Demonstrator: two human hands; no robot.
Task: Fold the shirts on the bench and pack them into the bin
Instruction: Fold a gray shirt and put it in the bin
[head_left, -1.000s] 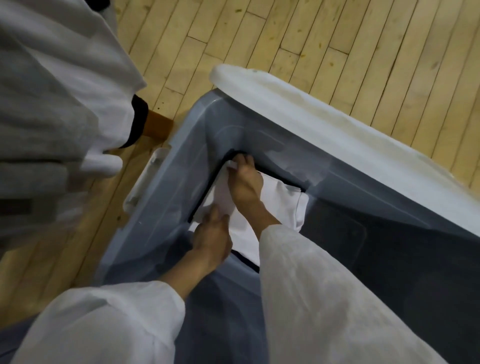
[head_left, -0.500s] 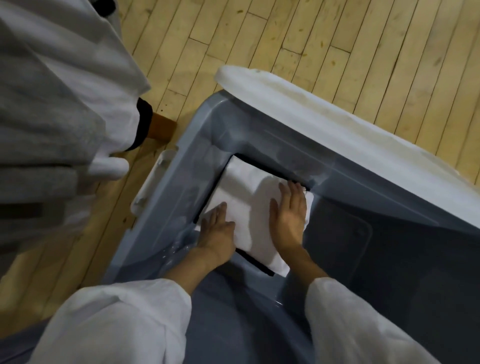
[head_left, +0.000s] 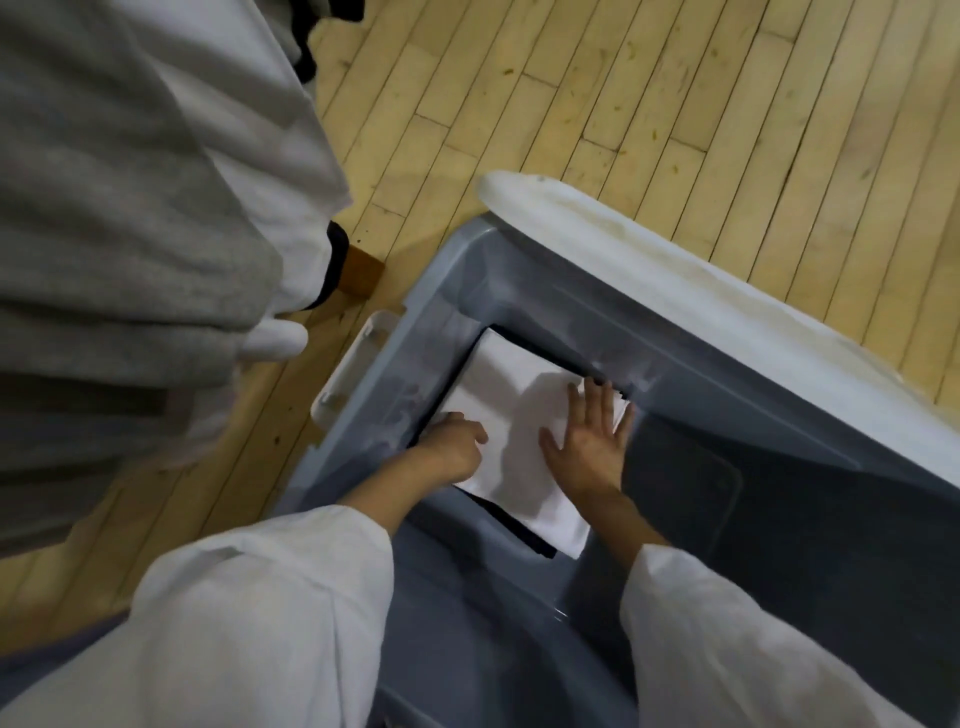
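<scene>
Touching one white shirt (head_left: 511, 410), left hand (head_left: 453, 446), right hand (head_left: 589, 441), one bin (head_left: 685, 358)

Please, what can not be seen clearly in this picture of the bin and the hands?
Head view: the white shirt covers what lies beneath; only a dark edge shows.
Head view: the left hand hides its own fingertips, so any pinch is unclear.
Head view: the gray pile is blurred and cut by the left edge; no count possible.
Head view: the frame's right edge cuts off the bin.
</scene>
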